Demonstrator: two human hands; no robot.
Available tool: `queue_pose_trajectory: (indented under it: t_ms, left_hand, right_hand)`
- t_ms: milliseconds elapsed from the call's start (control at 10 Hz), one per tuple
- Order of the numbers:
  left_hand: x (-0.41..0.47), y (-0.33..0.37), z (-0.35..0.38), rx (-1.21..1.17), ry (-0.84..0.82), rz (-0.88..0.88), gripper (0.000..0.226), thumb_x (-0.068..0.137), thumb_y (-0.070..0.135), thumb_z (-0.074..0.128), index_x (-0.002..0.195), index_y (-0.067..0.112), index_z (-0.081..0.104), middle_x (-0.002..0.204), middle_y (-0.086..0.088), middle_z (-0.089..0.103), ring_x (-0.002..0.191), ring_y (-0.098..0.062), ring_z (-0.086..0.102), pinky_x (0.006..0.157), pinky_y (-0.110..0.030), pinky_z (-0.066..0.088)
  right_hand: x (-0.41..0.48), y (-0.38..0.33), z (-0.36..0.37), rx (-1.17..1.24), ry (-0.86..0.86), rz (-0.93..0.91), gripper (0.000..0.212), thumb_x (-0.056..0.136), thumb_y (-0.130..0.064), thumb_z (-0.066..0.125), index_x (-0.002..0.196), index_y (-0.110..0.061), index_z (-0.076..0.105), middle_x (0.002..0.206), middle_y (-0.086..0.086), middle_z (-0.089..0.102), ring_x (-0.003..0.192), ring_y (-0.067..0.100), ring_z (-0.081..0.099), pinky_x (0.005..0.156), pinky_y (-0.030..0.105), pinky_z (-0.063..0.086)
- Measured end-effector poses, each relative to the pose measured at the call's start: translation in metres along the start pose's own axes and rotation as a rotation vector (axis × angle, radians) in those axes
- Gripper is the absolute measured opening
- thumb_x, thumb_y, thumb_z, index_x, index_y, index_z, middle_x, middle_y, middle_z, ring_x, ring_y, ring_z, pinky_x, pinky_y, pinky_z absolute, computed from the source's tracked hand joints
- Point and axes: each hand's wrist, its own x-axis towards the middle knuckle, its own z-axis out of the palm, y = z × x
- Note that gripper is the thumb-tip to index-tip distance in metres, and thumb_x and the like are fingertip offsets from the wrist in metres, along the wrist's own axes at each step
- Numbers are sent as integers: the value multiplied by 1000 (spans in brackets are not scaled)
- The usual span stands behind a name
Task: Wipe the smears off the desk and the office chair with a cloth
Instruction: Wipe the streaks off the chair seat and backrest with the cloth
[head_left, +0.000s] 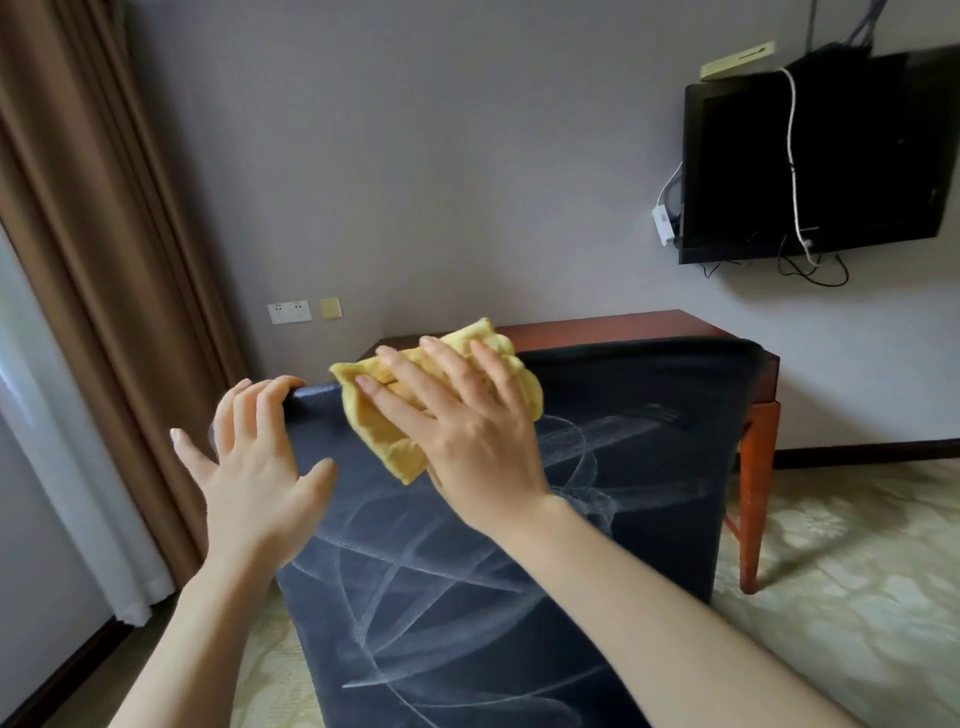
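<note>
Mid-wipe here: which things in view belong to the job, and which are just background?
In the job: yellow cloth under the right hand; chair back with white smears, left hand gripping its top edge; wooden desk behind.
Just there: wall television, white cable, wall sockets, brown curtain.

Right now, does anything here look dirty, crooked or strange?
Yes: white swirling smears streak the dark chair back below the yellow cloth. A white cable and adapter hang loose by the wall TV.
</note>
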Motion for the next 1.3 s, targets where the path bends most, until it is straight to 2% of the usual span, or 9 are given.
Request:
queue_pose_trajectory:
  t_ms: [200,300,500,600,700,900,1100,1200,1300]
  left_hand:
    - [0,12,5,34,4,-54,69,59,29,47,126,19,40,132,1,37,136,-17,19,108,-67,2]
    - [-3,14,4,4,0,-48,69,58,27,48,127,21,39,132,3,35,137,-16,16,105,-70,13]
    - [-7,30,6,-64,44,-58,68,58,26,49,126,17,41,131,-2,38,137,-22,17,103,-66,21]
    - [-10,35,6,-80,46,-50,69,59,25,49,127,17,42,131,-3,39,136,-21,17,105,-65,19]
    - [-12,39,4,-92,29,-47,72,59,24,48,130,17,42,134,-3,39,136,-20,19,107,-62,16]
    - [-13,36,-3,-133,-12,13,85,60,25,47,143,23,33,145,4,32,139,-14,13,108,-57,17]
    - [-22,20,-7,-466,101,-65,91,62,11,49,148,23,23,158,3,14,145,-8,9,115,-18,9]
    - [-23,9,-10,-616,142,-67,92,63,6,50,148,24,20,159,5,13,145,-4,11,119,-32,15]
    - [-25,-4,-17,-741,134,-122,89,64,20,53,145,37,21,151,30,17,141,5,15,115,-54,23]
  right_hand:
    - [-39,70,-6,-65,32,178,62,75,-13,67,134,-25,53,141,-1,49,130,27,38,108,55,23]
    - [-59,108,-15,-79,48,404,44,85,-22,60,130,-20,57,139,5,51,131,30,35,104,65,22]
    - [-74,166,-28,186,26,967,49,97,-32,45,140,-8,40,152,8,31,142,30,17,114,51,18]
    - [-63,163,-25,253,109,1075,45,96,-27,47,133,-3,45,142,12,40,135,29,30,108,39,29]
    - [-51,137,-23,252,155,1023,41,95,-22,50,131,-1,49,140,15,43,134,32,30,105,40,30]
    - [-29,68,-15,151,228,556,35,86,-17,61,120,-13,56,124,17,60,121,47,43,91,66,41]
    - [-2,15,-9,102,-3,270,46,87,-20,52,129,-38,56,130,-5,57,126,35,44,103,62,23]
    - [19,-16,-6,91,-93,60,53,83,-21,54,133,-37,52,134,-3,54,127,35,42,105,62,20]
    - [37,-46,0,5,-149,-148,50,87,-22,45,135,-37,49,139,0,51,127,34,44,106,60,23]
